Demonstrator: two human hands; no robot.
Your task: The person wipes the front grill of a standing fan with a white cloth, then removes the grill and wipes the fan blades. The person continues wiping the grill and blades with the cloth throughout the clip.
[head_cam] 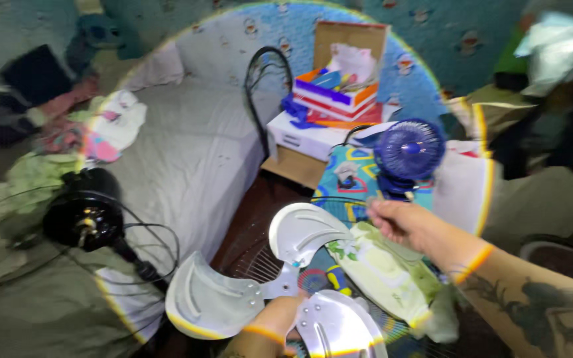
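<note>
Left hand [280, 318] gripped the hub of the fan blade [280, 278], low and central, its three lobes fanning up and outward. Right hand [402, 222], fingers pinched on a cloth [386, 272], lay right of the blade, the cloth touching the upper lobe. Fan motor [84, 215] rested well left on the bed [187, 152].
</note>
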